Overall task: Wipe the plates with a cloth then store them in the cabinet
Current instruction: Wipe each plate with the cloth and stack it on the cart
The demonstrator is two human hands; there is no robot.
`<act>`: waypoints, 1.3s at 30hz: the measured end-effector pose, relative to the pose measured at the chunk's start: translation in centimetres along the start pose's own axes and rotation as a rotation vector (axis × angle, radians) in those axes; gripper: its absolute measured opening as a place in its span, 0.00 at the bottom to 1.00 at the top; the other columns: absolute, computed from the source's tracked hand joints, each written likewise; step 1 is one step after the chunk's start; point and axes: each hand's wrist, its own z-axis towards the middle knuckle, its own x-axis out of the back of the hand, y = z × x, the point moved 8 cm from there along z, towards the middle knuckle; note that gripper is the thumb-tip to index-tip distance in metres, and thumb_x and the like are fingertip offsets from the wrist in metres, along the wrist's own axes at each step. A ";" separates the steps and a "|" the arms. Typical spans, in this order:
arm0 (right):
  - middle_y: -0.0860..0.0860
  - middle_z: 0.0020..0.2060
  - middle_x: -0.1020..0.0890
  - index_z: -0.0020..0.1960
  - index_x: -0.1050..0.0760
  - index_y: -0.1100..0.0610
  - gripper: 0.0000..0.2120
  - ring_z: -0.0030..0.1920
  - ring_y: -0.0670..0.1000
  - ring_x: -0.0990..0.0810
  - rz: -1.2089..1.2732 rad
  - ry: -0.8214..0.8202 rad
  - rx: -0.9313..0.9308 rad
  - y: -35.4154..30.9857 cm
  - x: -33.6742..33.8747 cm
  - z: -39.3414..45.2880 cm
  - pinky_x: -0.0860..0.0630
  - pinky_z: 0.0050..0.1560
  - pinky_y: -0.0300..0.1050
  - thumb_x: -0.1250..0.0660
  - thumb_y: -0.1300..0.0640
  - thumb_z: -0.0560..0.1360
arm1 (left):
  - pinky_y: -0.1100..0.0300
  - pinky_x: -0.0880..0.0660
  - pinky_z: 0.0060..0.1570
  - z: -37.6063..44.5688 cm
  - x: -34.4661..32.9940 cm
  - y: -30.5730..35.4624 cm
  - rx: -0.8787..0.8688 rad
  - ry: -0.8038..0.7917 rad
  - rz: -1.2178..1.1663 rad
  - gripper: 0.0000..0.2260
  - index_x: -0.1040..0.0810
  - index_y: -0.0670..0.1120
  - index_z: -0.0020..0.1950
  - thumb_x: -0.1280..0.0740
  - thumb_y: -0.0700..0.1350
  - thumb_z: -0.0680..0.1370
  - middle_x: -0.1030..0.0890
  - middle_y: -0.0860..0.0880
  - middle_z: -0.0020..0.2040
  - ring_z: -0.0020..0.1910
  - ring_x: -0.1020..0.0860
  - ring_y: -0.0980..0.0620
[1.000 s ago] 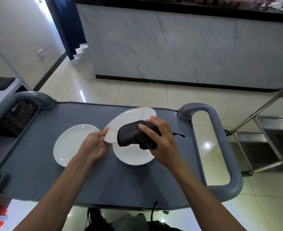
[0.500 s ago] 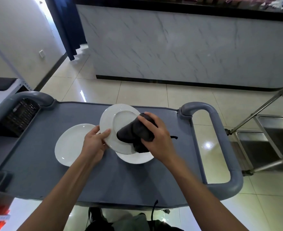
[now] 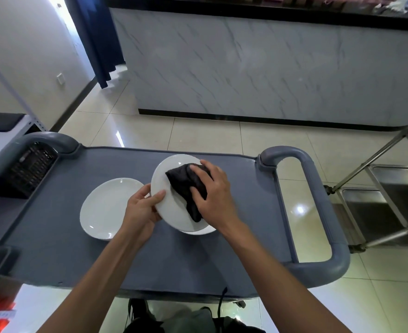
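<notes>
Held plate (image 3: 166,200) has tipped up to face the camera since a second ago. Left hand (image 3: 141,207) pinches its nine-o'clock rim; right hand (image 3: 212,195), fingers clamped on cloth (image 3: 186,186), rubs centre. Wiping underway; storing pending.

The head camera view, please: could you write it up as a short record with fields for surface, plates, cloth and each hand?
surface: grey plastic cart top
held plate: round white ceramic plate, tilted above the cart
plate beneath: white plate, mostly hidden, only its edge showing
spare plate: round white plate, flat on the cart, to the left
cloth: crumpled black cloth, pressed on the held plate
left hand: gripping the held plate's rim
right hand: holding the cloth
</notes>
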 end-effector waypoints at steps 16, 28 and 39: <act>0.52 0.67 0.25 0.64 0.20 0.52 0.22 0.66 0.57 0.27 0.101 0.055 0.154 -0.2 0.4 -5.8 0.29 0.67 0.54 0.26 0.63 0.71 | 0.44 0.22 0.56 -0.4 -0.8 -0.8 -0.031 -0.060 0.092 0.09 0.17 0.39 0.58 0.33 0.37 0.79 0.17 0.34 0.56 0.52 0.18 0.39; 0.54 0.64 0.21 0.62 0.18 0.54 0.16 0.62 0.60 0.26 0.023 0.027 0.127 -2.2 2.3 0.5 0.26 0.59 0.61 0.29 0.61 0.75 | 0.42 0.20 0.50 -1.5 -2.7 -0.3 -0.101 -0.196 0.293 0.11 0.16 0.45 0.59 0.28 0.41 0.77 0.15 0.38 0.54 0.53 0.16 0.35; 0.47 0.63 0.22 0.67 0.21 0.51 0.18 0.64 0.54 0.27 0.078 -0.041 -0.243 3.7 2.0 3.1 0.31 0.67 0.47 0.33 0.55 0.77 | 0.57 0.20 0.39 -2.0 -1.2 1.5 -0.137 -0.080 0.168 0.10 0.21 0.39 0.58 0.31 0.35 0.78 0.16 0.42 0.50 0.45 0.18 0.46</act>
